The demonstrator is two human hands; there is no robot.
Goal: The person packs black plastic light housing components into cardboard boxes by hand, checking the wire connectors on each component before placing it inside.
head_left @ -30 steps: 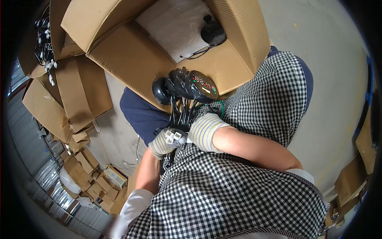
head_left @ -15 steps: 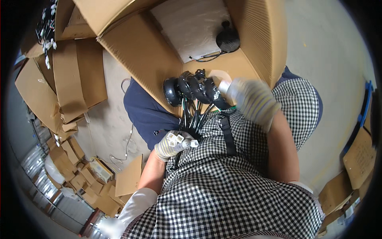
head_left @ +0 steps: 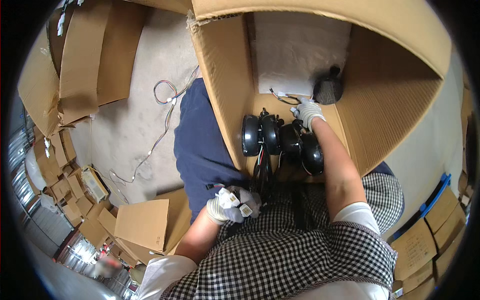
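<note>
My left hand (head_left: 232,206), in a striped work glove, is closed around a bundle of black cables (head_left: 262,172). White plug connectors (head_left: 229,198) stick out from its fingers. The cables lead up to several glossy black round housings (head_left: 270,134) hanging side by side at the box's near opening. Inside the cardboard box (head_left: 372,107), my gloved right hand (head_left: 307,111) has its fingers bunched on a thin dark cable (head_left: 284,96) with a white connector. Beside that hand, against the far wall, is a single black round part (head_left: 328,89). My right fingertips are partly hidden.
Clear-wrapped white sheet (head_left: 300,52) lines the box's far side. On the floor to the left lies a multicoloured wire harness (head_left: 167,120). Opened cartons (head_left: 97,60) stand at upper left, another carton (head_left: 142,225) by my left elbow, and flattened cardboard (head_left: 415,247) at lower right.
My right hand has moved from above the black housings, where it held something white, down and deeper into the box onto the cable. The view has shifted; my left hand keeps the bundle.
</note>
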